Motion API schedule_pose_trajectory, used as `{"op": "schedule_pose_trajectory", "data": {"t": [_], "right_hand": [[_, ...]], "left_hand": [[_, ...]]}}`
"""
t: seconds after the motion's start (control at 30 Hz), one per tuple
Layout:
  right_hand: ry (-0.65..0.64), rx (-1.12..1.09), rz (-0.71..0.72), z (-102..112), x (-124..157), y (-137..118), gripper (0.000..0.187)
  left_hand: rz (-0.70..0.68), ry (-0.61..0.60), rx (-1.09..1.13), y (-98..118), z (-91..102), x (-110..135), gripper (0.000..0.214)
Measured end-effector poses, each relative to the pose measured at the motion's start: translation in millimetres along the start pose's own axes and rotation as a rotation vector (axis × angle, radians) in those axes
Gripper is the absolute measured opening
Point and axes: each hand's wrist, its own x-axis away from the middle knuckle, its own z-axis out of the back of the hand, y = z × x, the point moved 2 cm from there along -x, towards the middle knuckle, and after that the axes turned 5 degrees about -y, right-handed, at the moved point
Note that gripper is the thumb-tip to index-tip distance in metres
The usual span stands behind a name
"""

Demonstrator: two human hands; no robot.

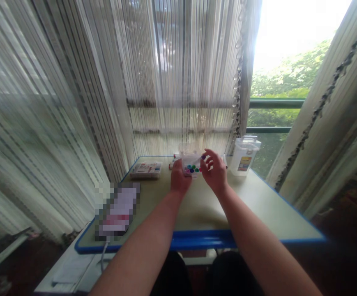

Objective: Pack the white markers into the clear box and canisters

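Pale striped curtains (18,102) hang along the left and across the back, and below them at the lower left some papers (72,269) lie on a white surface. Next comes a pixelated flat object (121,207) on the left part of the table (252,205), with a pale cable (104,253) running down from its near end over the blue edge (203,237). Beyond it, near the table's far left corner, a shallow clear case (146,169) lies flat, its print too small to read. To the right of that, several red-ended pens (174,156) lie at the back of the table, partly hidden by the person's left hand (180,177), which is clamped around the left side of a clear box (190,159). The box is tilted above the middle of the table, with a cluster of blue, green and pink round ends (192,169) showing in its lower part. Just right of them, the right hand (215,170) has thumb and fingers closed on a pale marker with a dark purple end (203,157); whether its far tip touches the box cannot be told. Farther right, a tall clear container (242,155) with a handle stands upright, near a green railing (277,104) and leafy trees (292,76).
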Motion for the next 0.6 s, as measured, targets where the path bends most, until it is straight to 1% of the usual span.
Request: {"op": "schedule_pose_trajectory", "data": {"t": [0.07,0.23,0.37,0.6], "right_hand": [[-0.006,-0.002,-0.009,-1.6,0.7,1.0,0.033],[-0.089,0.006,0.012,-1.7,-0.4,-2.1,0.015],[-0.163,0.006,0.029,-2.6,-1.0,-3.3,0.015],[-0.200,0.027,0.033,-5.9,-0.4,4.6,0.011]], "left_hand": [[0.009,0.005,-0.001,-0.5,0.1,-0.3,0.033],[0.031,0.017,0.006,-1.0,0.0,-1.1,0.032],[0.048,0.023,0.005,0.0,2.1,-1.1,0.032],[0.049,0.010,0.015,1.3,2.6,-1.2,0.037]]}}
